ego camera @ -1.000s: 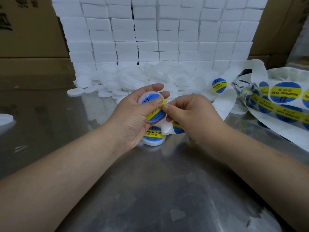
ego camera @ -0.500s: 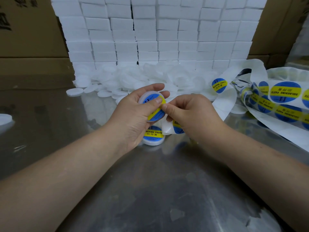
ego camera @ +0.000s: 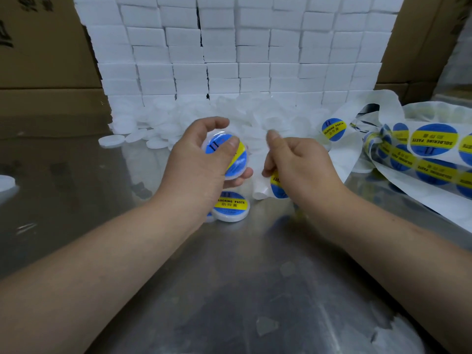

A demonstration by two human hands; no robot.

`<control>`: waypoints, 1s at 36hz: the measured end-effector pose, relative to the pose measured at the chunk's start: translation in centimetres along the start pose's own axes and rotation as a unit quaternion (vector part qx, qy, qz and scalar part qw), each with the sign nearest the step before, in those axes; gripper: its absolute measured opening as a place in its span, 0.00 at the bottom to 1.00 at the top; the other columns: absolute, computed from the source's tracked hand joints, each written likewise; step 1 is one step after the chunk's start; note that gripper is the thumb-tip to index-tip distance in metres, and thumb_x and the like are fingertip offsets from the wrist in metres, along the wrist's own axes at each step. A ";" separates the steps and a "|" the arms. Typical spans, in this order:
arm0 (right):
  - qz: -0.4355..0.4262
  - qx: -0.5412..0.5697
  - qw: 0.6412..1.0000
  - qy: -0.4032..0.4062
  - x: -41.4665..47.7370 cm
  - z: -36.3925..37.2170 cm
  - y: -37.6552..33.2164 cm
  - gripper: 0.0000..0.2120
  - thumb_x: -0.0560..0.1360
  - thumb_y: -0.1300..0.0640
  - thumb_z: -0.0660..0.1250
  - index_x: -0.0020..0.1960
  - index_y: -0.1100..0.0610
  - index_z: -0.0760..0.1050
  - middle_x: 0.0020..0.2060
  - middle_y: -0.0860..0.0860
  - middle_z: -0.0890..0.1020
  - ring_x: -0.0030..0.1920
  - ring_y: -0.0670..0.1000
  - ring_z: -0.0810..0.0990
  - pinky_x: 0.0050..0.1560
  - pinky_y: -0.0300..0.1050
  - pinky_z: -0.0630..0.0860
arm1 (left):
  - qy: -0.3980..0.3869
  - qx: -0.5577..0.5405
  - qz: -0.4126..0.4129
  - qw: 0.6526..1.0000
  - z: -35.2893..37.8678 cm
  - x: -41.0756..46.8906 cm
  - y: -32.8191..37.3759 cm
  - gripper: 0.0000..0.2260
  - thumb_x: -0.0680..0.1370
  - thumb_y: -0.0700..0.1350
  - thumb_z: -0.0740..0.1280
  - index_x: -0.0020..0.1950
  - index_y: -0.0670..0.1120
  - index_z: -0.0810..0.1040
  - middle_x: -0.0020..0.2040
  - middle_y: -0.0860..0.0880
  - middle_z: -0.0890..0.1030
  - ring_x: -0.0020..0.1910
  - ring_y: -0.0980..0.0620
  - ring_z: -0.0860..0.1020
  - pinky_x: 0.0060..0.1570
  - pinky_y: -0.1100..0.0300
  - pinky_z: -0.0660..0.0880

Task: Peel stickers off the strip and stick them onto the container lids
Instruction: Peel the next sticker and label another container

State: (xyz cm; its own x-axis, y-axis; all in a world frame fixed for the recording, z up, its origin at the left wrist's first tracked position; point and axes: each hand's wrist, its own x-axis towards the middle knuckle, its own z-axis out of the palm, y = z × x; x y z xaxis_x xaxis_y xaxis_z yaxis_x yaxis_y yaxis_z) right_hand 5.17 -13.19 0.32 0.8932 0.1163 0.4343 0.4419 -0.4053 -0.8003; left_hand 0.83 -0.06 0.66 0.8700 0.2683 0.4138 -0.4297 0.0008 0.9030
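Note:
My left hand (ego camera: pixel 196 164) grips a round white lid (ego camera: pixel 224 155) that carries a blue and yellow sticker, with the thumb pressing on the sticker's face. My right hand (ego camera: pixel 298 164) is a short way to the right of the lid and holds the white sticker strip (ego camera: pixel 263 187), whose end curls under my fingers with one sticker (ego camera: pixel 277 186) on it. A stickered lid (ego camera: pixel 231 206) lies on the metal table below my left hand. The strip runs off to the right into a loose heap (ego camera: pixel 419 154).
A pile of bare white lids (ego camera: pixel 178 121) lies behind my hands, in front of a wall of stacked white boxes (ego camera: pixel 229 54). Cardboard cartons (ego camera: pixel 43 60) stand at the left and right. One white lid (ego camera: pixel 5 182) sits at the left edge. The steel table (ego camera: pixel 229 290) spreads in front.
My right hand has let go of the sticker on the lid and moved away to the right. My left thumb stays pressed on the sticker.

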 end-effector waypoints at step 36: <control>-0.082 -0.066 0.993 -0.053 0.2 0.1 0.6 0.20 0.73 0.67 0.57 0.56 0.45 0.71 0.41 0.35 0.74 0.48 0.42 0.73 0.47 0.35 0.70 | -0.124 0.528 -0.129 0.830 -1.9 2.7 -2.9 0.07 0.74 0.42 0.60 0.36 0.46 0.73 0.37 0.47 0.74 0.42 0.47 0.74 0.41 0.58 0.70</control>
State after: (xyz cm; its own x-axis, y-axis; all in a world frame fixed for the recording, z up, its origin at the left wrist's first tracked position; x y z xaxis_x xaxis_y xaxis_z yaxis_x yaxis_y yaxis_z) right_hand 5.59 -13.32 -0.09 0.8174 0.2821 0.5024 0.5730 -0.4885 -0.6580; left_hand 4.00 2.48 -1.05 0.9794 0.1838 0.0830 0.1167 -0.8523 0.5099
